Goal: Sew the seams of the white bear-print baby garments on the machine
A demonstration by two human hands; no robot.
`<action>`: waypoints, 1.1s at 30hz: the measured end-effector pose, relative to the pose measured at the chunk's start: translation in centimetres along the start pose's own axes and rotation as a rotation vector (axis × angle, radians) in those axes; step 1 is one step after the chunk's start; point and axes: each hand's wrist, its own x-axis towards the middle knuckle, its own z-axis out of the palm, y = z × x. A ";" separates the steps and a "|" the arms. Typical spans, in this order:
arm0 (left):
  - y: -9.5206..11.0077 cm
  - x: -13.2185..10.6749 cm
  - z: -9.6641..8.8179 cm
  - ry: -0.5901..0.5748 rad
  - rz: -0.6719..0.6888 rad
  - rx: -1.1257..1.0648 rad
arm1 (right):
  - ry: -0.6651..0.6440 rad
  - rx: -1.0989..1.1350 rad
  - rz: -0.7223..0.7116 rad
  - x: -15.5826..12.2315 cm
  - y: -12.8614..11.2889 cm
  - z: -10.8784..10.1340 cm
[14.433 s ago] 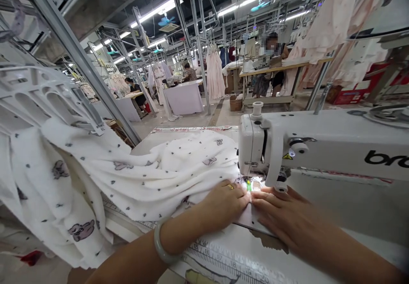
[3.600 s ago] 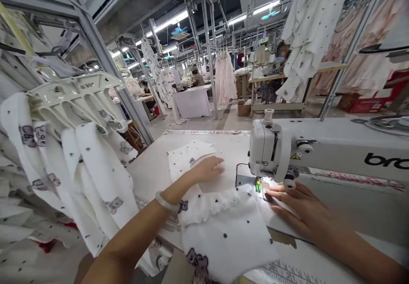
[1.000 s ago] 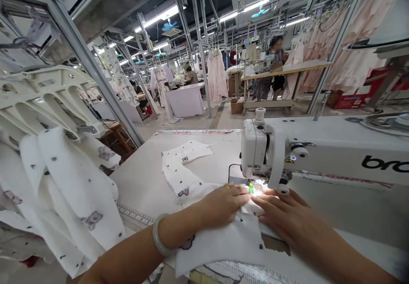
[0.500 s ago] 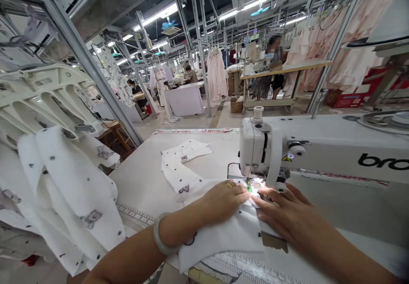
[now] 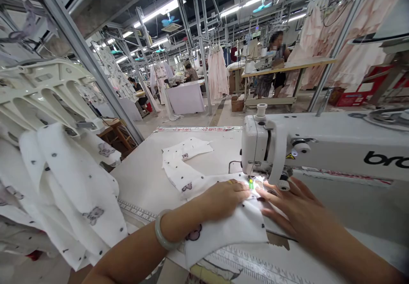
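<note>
White fabric (image 5: 228, 235) with dark dots and a bear print lies under the needle area of a white sewing machine (image 5: 257, 143). My left hand (image 5: 225, 196) rests on this fabric just left of the lit presser foot (image 5: 252, 184), fingers stretched out and laid flat. On the right side of the foot, my right hand (image 5: 287, 205) has its fingers spread, the tips at the fabric's edge. Part of the cloth is hidden beneath my left hand and forearm. A curved piece of the same print (image 5: 183, 160) spreads over the table behind.
Printed fabric pieces (image 5: 73, 190) hang from a cream plastic rack (image 5: 47, 88) at the left. Measuring tape strips (image 5: 246, 265) run along the table's near edge. A metal post (image 5: 86, 58) rises at the left. Beyond, a person (image 5: 276, 56) stands by another workbench (image 5: 287, 67).
The camera view has shifted slightly, moving the machine a little rightward in the picture. Fingers of my right hand are spread a bit wider. Both hands stay beside the presser foot.
</note>
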 end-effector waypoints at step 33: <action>-1.3 0.0 0.7 0.076 0.090 -0.042 | -0.191 0.154 0.046 0.0 -0.5 -0.6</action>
